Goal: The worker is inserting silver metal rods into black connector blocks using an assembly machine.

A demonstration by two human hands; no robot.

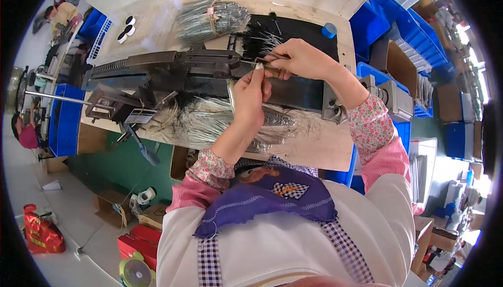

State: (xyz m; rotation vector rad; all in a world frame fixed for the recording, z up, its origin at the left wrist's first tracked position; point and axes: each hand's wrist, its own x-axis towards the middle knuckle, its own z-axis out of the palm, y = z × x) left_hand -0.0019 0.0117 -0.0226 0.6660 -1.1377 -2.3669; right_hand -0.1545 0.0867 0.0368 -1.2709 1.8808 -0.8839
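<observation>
Both hands meet over the dark machine on the counter: left hand fingers clamped on a thin wire bundle, right hand at two o'clock pinching its brown tip steady.

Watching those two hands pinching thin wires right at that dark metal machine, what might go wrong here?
1. The left hand and right hand work close against the dark machine; fingers may get nipped.
2. The thin wire piece looks sharp-ended and might prick skin.
3. Loose wire bundles lie near the bench edge and may slide off.
</observation>
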